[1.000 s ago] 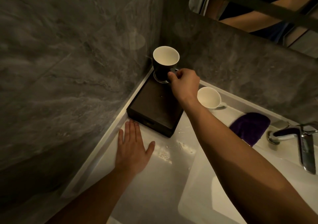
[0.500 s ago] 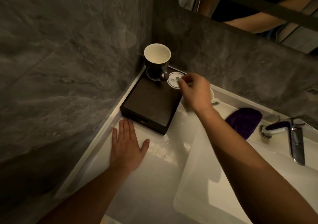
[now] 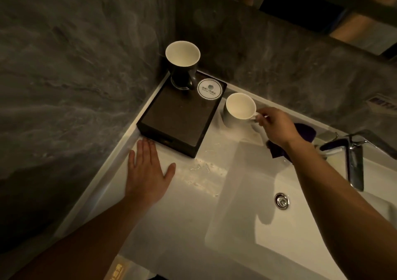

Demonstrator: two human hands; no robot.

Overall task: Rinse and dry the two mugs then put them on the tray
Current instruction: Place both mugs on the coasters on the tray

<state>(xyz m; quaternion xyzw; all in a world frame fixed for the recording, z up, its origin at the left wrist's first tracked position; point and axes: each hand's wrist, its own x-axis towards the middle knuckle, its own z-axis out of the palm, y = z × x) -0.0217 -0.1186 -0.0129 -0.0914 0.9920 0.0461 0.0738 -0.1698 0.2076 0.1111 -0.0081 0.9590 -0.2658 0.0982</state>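
Right hand fingers curled, pinching handle of pale mug, centre frame, just right of dark tray. Left hand flat, fingers straight, on desk. Dark mug upright on tray, upper centre.

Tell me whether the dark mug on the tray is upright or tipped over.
Upright. The dark mug stands on its base at the far corner of the tray, its pale mouth facing up.
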